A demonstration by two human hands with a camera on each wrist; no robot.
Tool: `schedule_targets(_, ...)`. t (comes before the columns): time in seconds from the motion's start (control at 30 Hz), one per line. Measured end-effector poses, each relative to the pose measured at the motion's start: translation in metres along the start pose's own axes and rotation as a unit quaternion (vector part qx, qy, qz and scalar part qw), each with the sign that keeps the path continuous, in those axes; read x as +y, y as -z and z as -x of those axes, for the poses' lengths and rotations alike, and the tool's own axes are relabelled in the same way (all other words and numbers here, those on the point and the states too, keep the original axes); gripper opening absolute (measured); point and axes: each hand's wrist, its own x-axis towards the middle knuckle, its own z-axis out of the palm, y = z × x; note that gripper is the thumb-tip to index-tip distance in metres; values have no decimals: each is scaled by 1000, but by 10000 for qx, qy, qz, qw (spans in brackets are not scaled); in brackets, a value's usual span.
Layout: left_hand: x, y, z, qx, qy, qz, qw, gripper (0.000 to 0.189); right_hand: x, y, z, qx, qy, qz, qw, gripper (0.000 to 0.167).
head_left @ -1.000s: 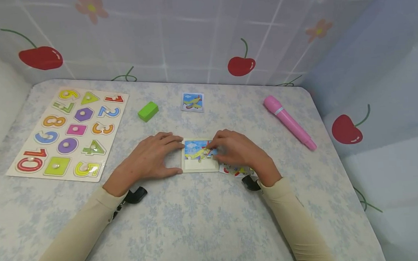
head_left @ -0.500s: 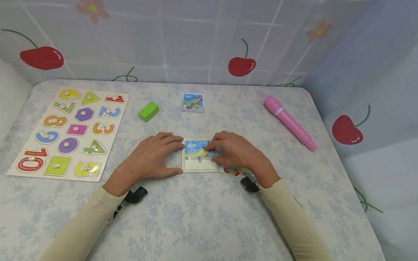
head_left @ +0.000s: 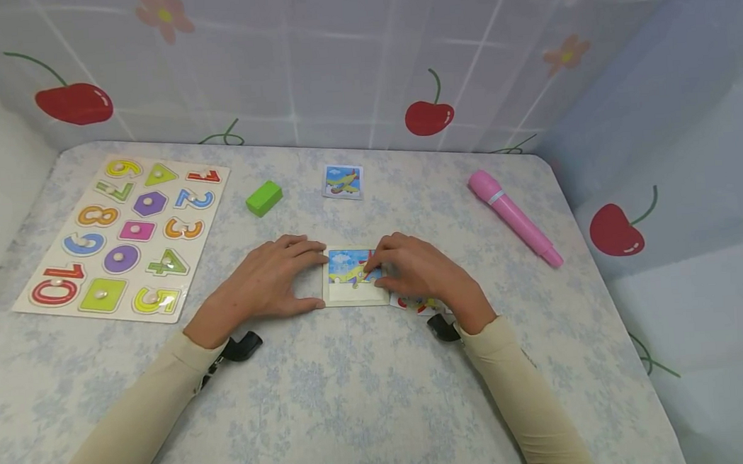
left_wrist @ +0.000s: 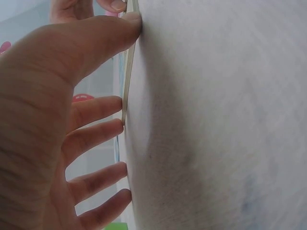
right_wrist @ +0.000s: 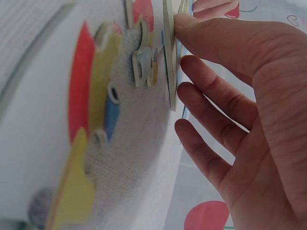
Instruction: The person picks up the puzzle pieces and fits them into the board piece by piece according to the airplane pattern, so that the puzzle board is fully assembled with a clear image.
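Note:
A small jigsaw puzzle board (head_left: 356, 298) lies mid-table in the head view. An airplane picture in pieces fills its upper part, with a bare pale strip below. My left hand (head_left: 272, 277) rests at the board's left side, thumb at the near corner and fingertips farther up the edge. My right hand (head_left: 421, 266) lies over the right side, thumb and index finger at a puzzle piece (head_left: 370, 273) within the picture; the hand partly hides it. Loose puzzle pieces (right_wrist: 91, 91) lie beside the board, below the right hand.
Behind the board lies an airplane picture card (head_left: 343, 182), with a green block (head_left: 264, 198) to its left. A number-and-shape peg board (head_left: 123, 240) covers the left of the table. A pink toy microphone (head_left: 516, 219) lies at the right.
The piece under the right hand was tilted a second ago; it now lies flat in the picture. The right fingertips have shifted slightly. The left hand stays at the board's edge.

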Motion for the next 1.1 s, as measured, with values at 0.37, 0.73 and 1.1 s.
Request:
schedule_targets(0.37, -1, 0, -1, -17, 20, -34, 10000, 78, 2, 3, 2, 31, 41, -77, 10000, 25)
schedule_targets(0.73, -1, -1, 0, 88, -77, -52, 9999, 77, 4, 13, 14, 130, -132, -56, 9998, 30)
schedule_targets(1.1, 0, -2, 1, 119, -95, -12, 9999, 77, 4, 16, 36, 221, -411, -159, 9988, 33)
